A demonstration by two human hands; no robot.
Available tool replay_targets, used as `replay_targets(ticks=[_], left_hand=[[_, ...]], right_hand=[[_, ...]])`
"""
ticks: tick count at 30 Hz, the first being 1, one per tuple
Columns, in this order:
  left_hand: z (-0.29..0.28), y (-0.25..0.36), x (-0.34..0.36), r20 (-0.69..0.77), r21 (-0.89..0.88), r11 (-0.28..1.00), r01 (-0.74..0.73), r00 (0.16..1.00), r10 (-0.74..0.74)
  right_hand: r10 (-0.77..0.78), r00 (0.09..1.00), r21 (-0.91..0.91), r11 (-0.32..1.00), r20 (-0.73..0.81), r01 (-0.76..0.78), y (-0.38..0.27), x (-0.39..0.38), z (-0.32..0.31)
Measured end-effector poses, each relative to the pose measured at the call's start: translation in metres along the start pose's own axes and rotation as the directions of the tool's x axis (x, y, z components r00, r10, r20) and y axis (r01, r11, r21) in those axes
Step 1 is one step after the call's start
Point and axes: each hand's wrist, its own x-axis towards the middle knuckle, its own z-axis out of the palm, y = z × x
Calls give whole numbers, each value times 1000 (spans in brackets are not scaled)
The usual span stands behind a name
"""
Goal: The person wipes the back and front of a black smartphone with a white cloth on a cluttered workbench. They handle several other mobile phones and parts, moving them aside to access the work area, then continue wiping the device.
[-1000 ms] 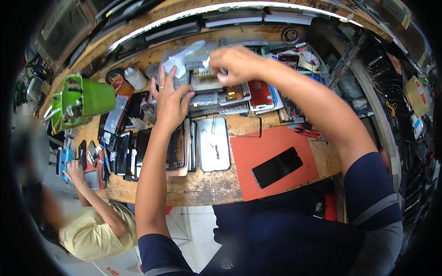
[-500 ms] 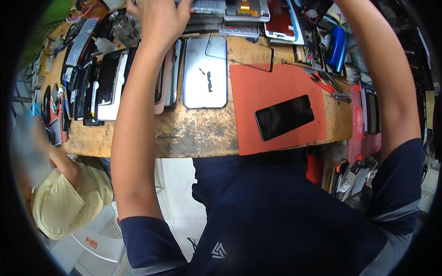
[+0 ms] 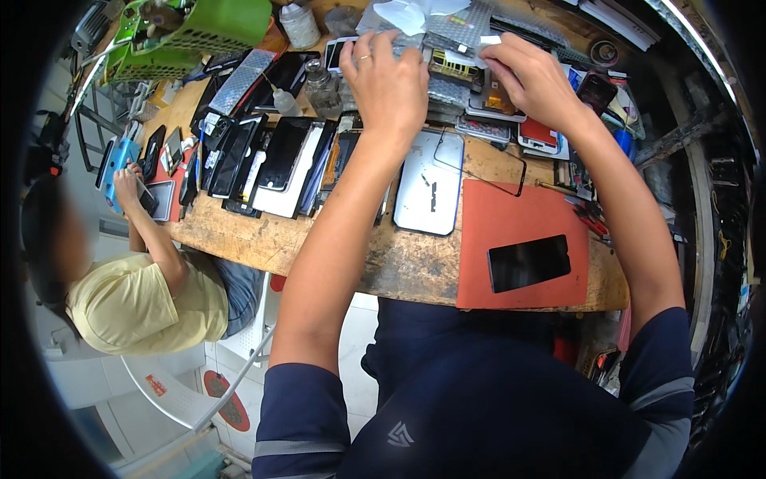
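At the back of the bench, my left hand reaches over to the edge of a stack of bubble-wrap pouches. Its fingers are bent but apart, and no held thing shows; the fingertips' contact is hard to see. On the stack's right side my right hand pinches a small white piece, perhaps a label or a pouch corner. Nearer me, a dark phone lies screen up on an orange mat. A thin black frame lies partly over the mat's far edge.
A silver-white panel with black bits on it lies left of the mat. Several phones and screens stand further left. Red-handled pliers lie at right. A person in a yellow shirt works at the left, near a green basket.
The view has shifted up and left, showing both hands and the pouch stack. My right hand, formerly out of view, now pinches a white piece. The phone stays on the mat.
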Motion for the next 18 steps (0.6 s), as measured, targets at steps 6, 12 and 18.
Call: replay_targets(ticks=[6, 12, 18], left_hand=[[-60, 45, -25, 170, -691, 721, 44, 980, 103], [-113, 126, -113, 820, -567, 306, 764, 560, 120], [-120, 140, -149, 925, -379, -205, 902, 377, -53]], right_hand=[[197, 906, 197, 938, 375, -285, -72, -69, -64], [389, 852, 513, 682, 350, -522, -125, -143, -83], [600, 709, 630, 399, 370, -666, -161, -205, -61]])
